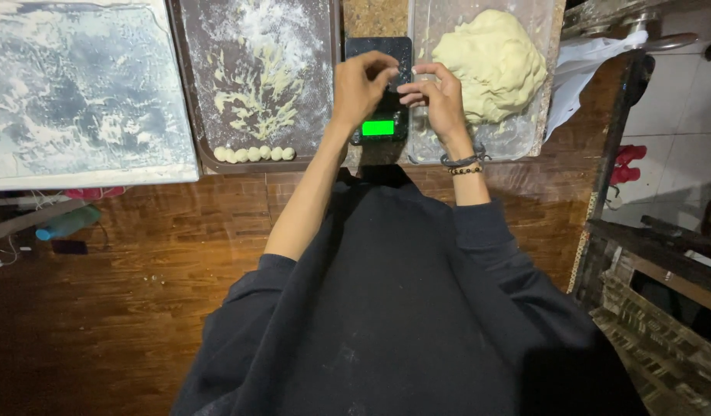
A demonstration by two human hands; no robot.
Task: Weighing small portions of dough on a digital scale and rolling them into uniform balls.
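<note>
**Hands pinched together above the scale**

Both hands are held over the black digital scale (380, 85). Left hand (361, 83) and right hand (436, 96) meet at the fingertips, narrowly closed; whether a dough piece is pinched cannot be told. The dough mass (490, 62) lies just right of the right hand, the nearer one; dough balls (254, 154) are lined on the floured tray (194, 92) to the left.

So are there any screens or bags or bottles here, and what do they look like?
Screen: small bright green rectangle on the black kitchen scale, lit up, just below both hands.
Plastic bag: white and crumpled, at the table's right edge beside the dough tub.
Bottle: lying low on the left, greenish with a blue cap.
No signs show.
</note>
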